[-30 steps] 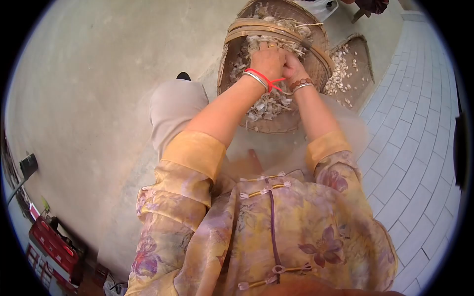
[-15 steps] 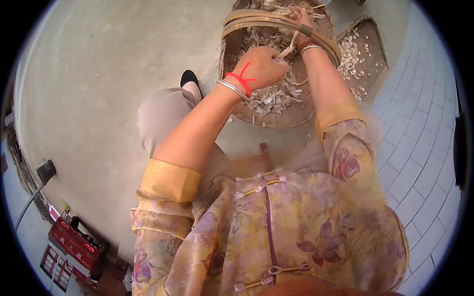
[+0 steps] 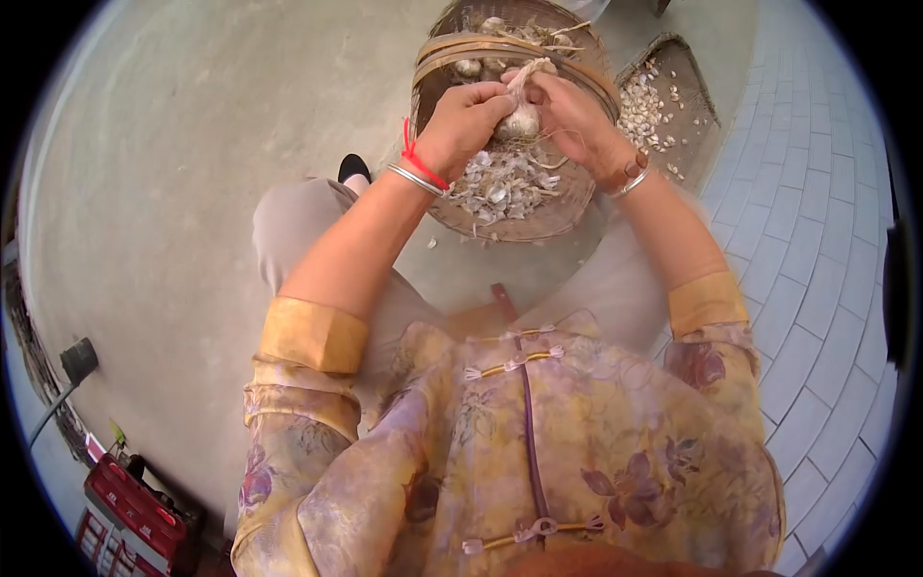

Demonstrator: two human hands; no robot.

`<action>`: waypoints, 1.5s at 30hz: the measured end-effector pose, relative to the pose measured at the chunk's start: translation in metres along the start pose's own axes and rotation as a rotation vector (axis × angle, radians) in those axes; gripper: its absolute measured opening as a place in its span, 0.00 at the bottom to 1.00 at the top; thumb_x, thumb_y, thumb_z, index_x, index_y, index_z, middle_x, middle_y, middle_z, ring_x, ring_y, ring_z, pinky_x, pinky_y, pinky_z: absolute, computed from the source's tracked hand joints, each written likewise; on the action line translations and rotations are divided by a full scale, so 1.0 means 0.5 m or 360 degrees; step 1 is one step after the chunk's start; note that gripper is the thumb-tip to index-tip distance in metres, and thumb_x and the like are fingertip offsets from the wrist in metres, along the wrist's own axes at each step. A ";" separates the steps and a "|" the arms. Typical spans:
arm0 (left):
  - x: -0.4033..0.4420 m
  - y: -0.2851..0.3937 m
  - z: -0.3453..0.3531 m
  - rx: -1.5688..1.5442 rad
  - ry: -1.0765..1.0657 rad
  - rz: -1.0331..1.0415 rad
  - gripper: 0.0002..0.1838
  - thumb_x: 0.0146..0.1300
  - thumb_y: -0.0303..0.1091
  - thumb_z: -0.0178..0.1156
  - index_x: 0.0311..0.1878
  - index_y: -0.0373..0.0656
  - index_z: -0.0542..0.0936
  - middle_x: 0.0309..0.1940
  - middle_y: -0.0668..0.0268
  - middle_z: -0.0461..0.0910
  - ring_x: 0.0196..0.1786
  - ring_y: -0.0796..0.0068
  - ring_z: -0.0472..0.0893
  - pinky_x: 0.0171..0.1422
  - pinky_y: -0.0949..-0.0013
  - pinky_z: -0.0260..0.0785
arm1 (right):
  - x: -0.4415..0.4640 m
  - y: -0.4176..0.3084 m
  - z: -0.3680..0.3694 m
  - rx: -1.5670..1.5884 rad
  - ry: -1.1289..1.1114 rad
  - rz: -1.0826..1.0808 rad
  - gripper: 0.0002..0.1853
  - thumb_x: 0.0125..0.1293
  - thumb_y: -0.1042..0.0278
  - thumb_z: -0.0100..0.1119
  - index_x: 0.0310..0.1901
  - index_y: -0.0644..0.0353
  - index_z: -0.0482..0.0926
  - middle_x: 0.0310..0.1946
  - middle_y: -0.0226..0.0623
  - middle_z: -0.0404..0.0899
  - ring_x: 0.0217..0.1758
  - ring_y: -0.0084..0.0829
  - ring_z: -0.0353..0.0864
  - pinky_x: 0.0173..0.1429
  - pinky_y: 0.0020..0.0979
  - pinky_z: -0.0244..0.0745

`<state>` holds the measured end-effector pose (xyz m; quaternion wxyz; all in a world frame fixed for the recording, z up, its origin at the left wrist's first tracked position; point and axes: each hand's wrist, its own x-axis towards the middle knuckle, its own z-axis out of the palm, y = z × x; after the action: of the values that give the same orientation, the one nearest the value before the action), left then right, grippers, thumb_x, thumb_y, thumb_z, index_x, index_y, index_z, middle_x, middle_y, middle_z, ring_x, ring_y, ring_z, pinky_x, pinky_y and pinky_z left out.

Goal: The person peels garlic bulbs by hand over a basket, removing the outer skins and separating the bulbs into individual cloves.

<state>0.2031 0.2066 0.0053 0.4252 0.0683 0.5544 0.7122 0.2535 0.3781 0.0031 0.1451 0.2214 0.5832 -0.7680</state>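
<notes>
Both of my hands meet over a woven basket (image 3: pixel 577 207), in front of its split-bamboo handle. A whitish garlic bulb (image 3: pixel 520 123) with a dry stem hangs between them, root end toward me. My left hand (image 3: pixel 466 120) pinches the bulb's neck with thumb and forefinger. From the other side my right hand (image 3: pixel 577 115) grips the stem and the bulb's side, its fingertips partly hidden. Below the hands, loose papery garlic skins (image 3: pixel 505 188) fill the near part of the basket. More bulbs (image 3: pixel 468 68) with dry stalks lie beyond the handle.
Right of the basket, a flat woven scoop (image 3: pixel 707 111) holds many separated garlic cloves (image 3: pixel 642 113). My knees flank the basket on a concrete floor (image 3: pixel 192 192). Grey paving tiles (image 3: pixel 798 221) run along the right. A red object (image 3: pixel 135 505) stands at lower left.
My right hand has come back from the far side of the basket toward me. My hands are now together on a garlic bulb that shows plainly between them. The view has shifted slightly.
</notes>
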 end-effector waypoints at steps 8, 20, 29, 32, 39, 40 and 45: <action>-0.084 0.006 0.008 0.0393 0.0165 0.0553 0.10 0.57 0.28 0.61 0.40 0.34 0.84 0.40 0.62 0.77 0.36 0.77 0.79 0.40 0.72 0.72 | -0.136 0.044 0.097 -0.0686 0.0167 -0.0778 0.24 0.70 0.58 0.54 0.61 0.66 0.69 0.52 0.42 0.77 0.54 0.32 0.77 0.59 0.30 0.70; -0.056 0.004 0.003 0.0714 0.0251 0.0793 0.09 0.53 0.24 0.59 0.37 0.35 0.83 0.34 0.67 0.79 0.35 0.81 0.77 0.39 0.76 0.70 | -0.130 0.042 0.107 -0.1022 0.0290 -0.0843 0.37 0.58 0.59 0.66 0.65 0.64 0.61 0.55 0.53 0.75 0.59 0.46 0.76 0.63 0.38 0.70; -0.025 0.034 0.024 0.0891 0.0220 0.0714 0.08 0.54 0.24 0.57 0.35 0.34 0.82 0.26 0.72 0.79 0.29 0.86 0.74 0.32 0.78 0.67 | -0.095 0.036 0.089 -0.1210 0.0425 -0.0979 0.35 0.53 0.62 0.67 0.60 0.68 0.65 0.50 0.55 0.77 0.55 0.51 0.77 0.59 0.41 0.73; -0.020 0.043 0.021 0.1101 0.0229 0.0780 0.08 0.54 0.24 0.57 0.35 0.33 0.83 0.26 0.70 0.80 0.29 0.84 0.74 0.33 0.77 0.68 | -0.095 0.025 0.085 -0.1289 0.0462 -0.1026 0.32 0.52 0.63 0.66 0.58 0.67 0.68 0.47 0.53 0.78 0.52 0.51 0.78 0.57 0.42 0.74; -0.017 0.052 0.006 0.1144 0.0055 0.0976 0.08 0.55 0.24 0.56 0.34 0.33 0.84 0.22 0.71 0.78 0.28 0.84 0.74 0.33 0.76 0.68 | -0.107 0.016 0.081 -0.1119 0.0411 -0.0912 0.30 0.52 0.63 0.64 0.56 0.66 0.71 0.45 0.50 0.80 0.48 0.43 0.82 0.53 0.37 0.76; -0.020 0.052 0.006 0.1143 0.0058 0.0972 0.08 0.55 0.24 0.56 0.34 0.33 0.84 0.22 0.71 0.78 0.28 0.84 0.74 0.33 0.76 0.68 | -0.107 0.017 0.077 -0.1062 0.0349 -0.0910 0.30 0.52 0.63 0.64 0.57 0.67 0.71 0.44 0.49 0.81 0.46 0.40 0.82 0.52 0.35 0.76; -0.017 0.052 0.000 0.0794 0.0278 0.0845 0.07 0.53 0.24 0.55 0.28 0.34 0.83 0.16 0.73 0.76 0.20 0.86 0.71 0.25 0.75 0.65 | -0.111 0.007 0.065 -0.0803 0.0043 -0.0825 0.32 0.56 0.60 0.62 0.61 0.66 0.69 0.46 0.42 0.79 0.49 0.31 0.78 0.56 0.31 0.73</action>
<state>0.1950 0.2004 0.0305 0.1471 0.2502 0.7081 0.6437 0.2974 0.3438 0.0358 -0.0122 0.0335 0.7930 -0.6082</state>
